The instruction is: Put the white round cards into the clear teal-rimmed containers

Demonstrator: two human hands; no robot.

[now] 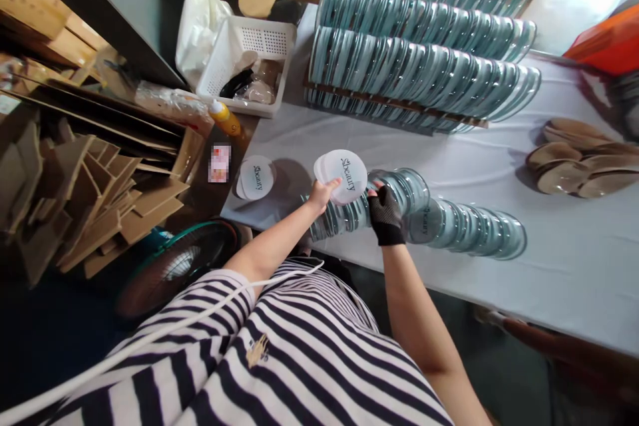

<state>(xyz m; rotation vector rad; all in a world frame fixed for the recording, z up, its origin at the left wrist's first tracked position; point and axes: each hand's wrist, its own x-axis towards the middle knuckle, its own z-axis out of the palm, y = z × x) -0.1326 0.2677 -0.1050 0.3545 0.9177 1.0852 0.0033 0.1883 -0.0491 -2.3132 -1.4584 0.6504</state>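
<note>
My bare left hand [322, 196] is closed on some round white labelled discs [348, 175], with the lettering facing up. Just to their right, my right hand [386, 213], in a dark fingerless glove, rests at the row of round glass pieces [414, 192]. Its fingers are curled and partly hidden, so what they grip is unclear. The glass pieces lean on one another in a row along the table's near edge, and more of them [479, 229] stretch to the right. Another small pile of white labelled discs [256, 178] lies on the table at the left.
Racked glass pieces [424, 73] fill the back of the white-covered table [574, 259]. Brown oval pieces [569, 163] lie at the right. A white basket [254, 36] and a yellow bottle [225, 118] are at back left. Below them are a fan [177, 266] and cardboard [94, 193].
</note>
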